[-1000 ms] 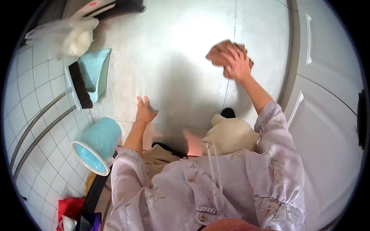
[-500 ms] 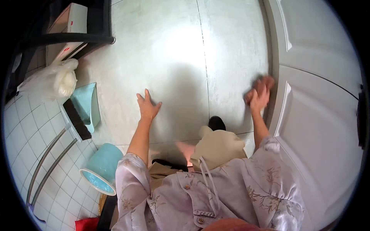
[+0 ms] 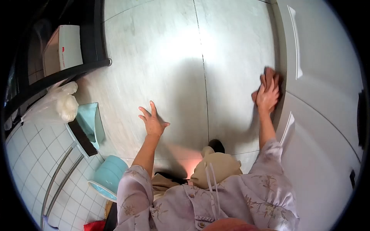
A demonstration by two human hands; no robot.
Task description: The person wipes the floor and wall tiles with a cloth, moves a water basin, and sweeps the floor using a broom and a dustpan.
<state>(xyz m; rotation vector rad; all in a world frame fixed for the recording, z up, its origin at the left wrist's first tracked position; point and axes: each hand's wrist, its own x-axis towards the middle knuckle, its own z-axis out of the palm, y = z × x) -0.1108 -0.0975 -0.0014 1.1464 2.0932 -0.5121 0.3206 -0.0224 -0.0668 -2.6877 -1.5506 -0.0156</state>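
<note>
- Where the right hand [image 3: 268, 98] rests at 2 o'clock, its grip is clamped on a bunched brown cloth [image 3: 269, 72], apparently so the palm can press it against the pale floor [image 3: 173, 88].
- Just beside that cloth, toward 3 o'clock, rises a white cabinet [image 3: 323, 150].
- Near the centre, toward 8 o'clock, the left hand [image 3: 153, 125] is empty with its fingers spread apart, perhaps for balance; I cannot tell whether the fingertips touch the floor.
- At 8 o'clock, a blue bucket [image 3: 111, 173] is near the tiled wall [image 3: 34, 161], well apart from the cloth.
- At 9 o'clock, a broom [image 3: 82, 138] and a blue dustpan [image 3: 89, 117] sit together by that wall, probably for compactness, beside a plastic bag [image 3: 66, 106].
- Farther out, at 10 o'clock, is a white box [image 3: 70, 50].
</note>
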